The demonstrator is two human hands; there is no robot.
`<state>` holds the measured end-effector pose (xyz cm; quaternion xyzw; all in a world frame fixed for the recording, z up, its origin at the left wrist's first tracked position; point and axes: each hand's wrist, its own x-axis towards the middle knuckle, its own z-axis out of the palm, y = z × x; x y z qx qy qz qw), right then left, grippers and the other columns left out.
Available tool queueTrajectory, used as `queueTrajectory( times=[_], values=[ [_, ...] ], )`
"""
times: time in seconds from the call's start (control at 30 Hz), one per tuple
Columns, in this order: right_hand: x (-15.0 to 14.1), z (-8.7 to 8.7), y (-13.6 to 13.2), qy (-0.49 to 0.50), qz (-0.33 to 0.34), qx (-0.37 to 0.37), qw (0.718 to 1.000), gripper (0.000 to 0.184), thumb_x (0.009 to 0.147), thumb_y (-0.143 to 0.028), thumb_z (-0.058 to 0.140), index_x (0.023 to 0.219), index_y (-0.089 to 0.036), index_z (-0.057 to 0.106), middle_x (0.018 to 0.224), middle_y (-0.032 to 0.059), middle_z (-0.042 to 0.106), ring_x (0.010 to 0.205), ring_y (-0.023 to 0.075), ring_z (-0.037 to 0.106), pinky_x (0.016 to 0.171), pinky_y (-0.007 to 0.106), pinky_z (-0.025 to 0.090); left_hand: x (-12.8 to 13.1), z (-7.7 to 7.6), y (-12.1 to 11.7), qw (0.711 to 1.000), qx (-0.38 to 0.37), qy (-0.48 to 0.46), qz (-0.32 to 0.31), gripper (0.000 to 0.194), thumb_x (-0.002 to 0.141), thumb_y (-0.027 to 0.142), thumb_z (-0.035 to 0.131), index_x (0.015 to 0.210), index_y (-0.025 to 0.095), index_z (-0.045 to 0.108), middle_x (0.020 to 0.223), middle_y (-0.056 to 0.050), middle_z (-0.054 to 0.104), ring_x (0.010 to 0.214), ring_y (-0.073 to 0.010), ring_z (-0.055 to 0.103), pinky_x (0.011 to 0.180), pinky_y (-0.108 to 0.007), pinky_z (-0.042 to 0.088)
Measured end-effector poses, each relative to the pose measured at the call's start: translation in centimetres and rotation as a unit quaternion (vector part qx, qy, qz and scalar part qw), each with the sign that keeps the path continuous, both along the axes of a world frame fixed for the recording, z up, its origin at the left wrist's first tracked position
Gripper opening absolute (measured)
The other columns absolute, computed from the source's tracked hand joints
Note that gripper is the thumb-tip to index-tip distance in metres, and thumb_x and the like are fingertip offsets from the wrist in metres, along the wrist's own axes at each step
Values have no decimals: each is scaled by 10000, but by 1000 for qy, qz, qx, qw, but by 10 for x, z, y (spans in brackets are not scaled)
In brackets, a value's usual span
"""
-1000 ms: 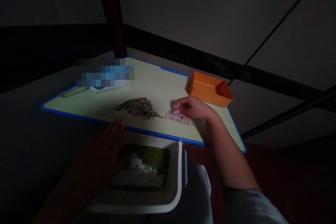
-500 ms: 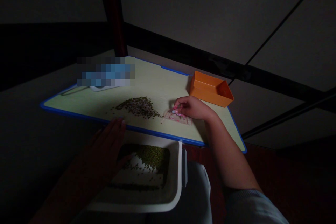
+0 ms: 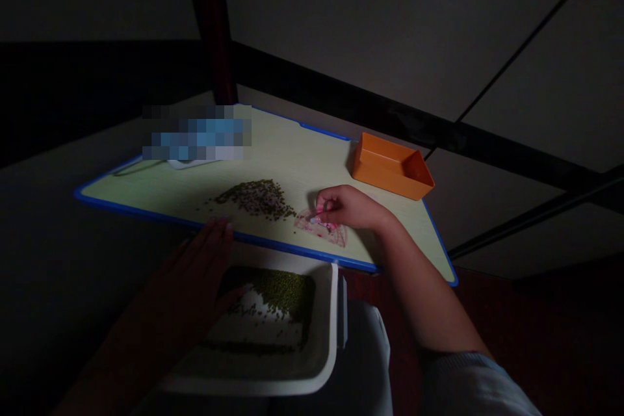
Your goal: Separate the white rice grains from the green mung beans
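Note:
My right hand [image 3: 347,206] pinches a clear pink protractor [image 3: 319,232] against the pale tabletop. The protractor lies just right of a loose pile of small green beans [image 3: 258,198], its left tip close to the outlying ones. My left hand [image 3: 202,260] is in deep shadow, fingers stretched out, its fingertips at the table's blue front edge. Below that hand a white plastic tub [image 3: 316,380] stands against the table edge. More green beans [image 3: 287,289] lie in the tub, heaped toward its far right side. The forearm and hand cover the tub's left part.
An orange open box [image 3: 392,172] sits at the table's back right corner. A blurred-out blue and white object [image 3: 197,136] occupies the far left of the table [image 3: 292,149]. A wall runs behind the table.
My right hand and the protractor have slid a little left and toward me, closer to the bean pile. My left hand, the tub and the orange box have stayed in place.

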<state>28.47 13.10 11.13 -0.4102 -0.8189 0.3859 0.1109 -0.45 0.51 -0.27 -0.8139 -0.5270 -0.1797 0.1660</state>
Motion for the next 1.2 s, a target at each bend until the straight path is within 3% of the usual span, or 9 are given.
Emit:
queueTrajectory(
  times=[0.37, 0.63, 0.8, 1.0, 1.2],
  values=[
    [2, 8, -3, -99, -46, 79, 991, 48, 742, -178, 649, 764, -159, 610, 652, -21, 602, 597, 97, 509, 576, 254, 316, 2, 1, -2, 999, -17, -27, 3, 833, 839, 563, 388, 1496, 166, 65, 1566, -173, 286, 1445, -306, 282, 1124, -506, 333],
    [6, 14, -2, -141, -65, 82, 984, 25, 736, -146, 653, 742, -146, 628, 604, -25, 593, 559, 96, 506, 560, 251, 305, 2, 2, 0, 1000, -9, -19, 7, 829, 846, 579, 350, 1494, 151, 62, 1557, -186, 298, 1436, -317, 301, 1094, -514, 367],
    [9, 13, 1, -130, -91, 75, 984, 45, 738, -147, 652, 724, -147, 610, 584, -20, 597, 537, 98, 514, 551, 248, 321, 2, 4, -1, 1000, -3, -9, -2, 817, 851, 559, 349, 1494, 145, 60, 1566, -184, 276, 1437, -319, 296, 1096, -511, 366],
    [12, 8, 4, -85, -77, 53, 992, 24, 749, -144, 635, 737, -143, 614, 614, -4, 622, 560, 106, 545, 569, 246, 361, 2, 4, -2, 1000, 0, -15, 4, 805, 858, 574, 317, 1492, 136, 86, 1557, -185, 295, 1425, -320, 320, 1095, -507, 371],
    [6, 5, 6, -143, -117, 136, 973, 23, 747, -160, 642, 767, -152, 650, 651, 10, 639, 588, 107, 524, 558, 241, 317, 1, 3, -1, 1000, 8, 0, -4, 805, 862, 540, 348, 1496, 158, 30, 1571, -179, 258, 1424, -325, 321, 1082, -505, 384]
  ],
)
